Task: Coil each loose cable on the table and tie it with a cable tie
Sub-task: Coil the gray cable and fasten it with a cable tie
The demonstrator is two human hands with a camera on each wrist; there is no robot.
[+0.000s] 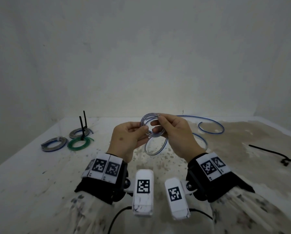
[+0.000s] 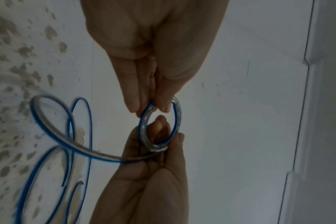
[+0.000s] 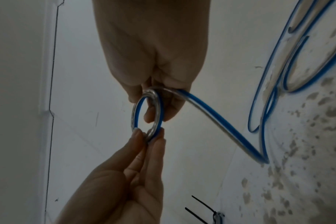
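Observation:
A clear cable with a blue stripe is wound into a small coil (image 1: 145, 118) held above the table (image 1: 40, 174) between both hands. My left hand (image 1: 145, 130) pinches the coil's left side between thumb and fingers. My right hand (image 1: 155, 126) grips the opposite side, where the loose tail (image 1: 155, 152) leaves and runs in wide loops over the table (image 1: 210, 120). In the left wrist view the left hand (image 2: 152, 109) pinches the coil (image 2: 177, 121) from above and the right hand (image 2: 163, 141) from below. In the right wrist view the right hand (image 3: 153, 106) holds the coil (image 3: 133, 115) and the left hand (image 3: 150, 136) pinches its lower edge.
Three tied coils lie at the left: a grey one (image 1: 79, 132), a green one (image 1: 78, 143) and a blue-grey one (image 1: 54, 144), with black tie tails (image 1: 82, 125) sticking up. A loose black cable tie (image 1: 268, 152) lies at the right. A wall stands behind the table.

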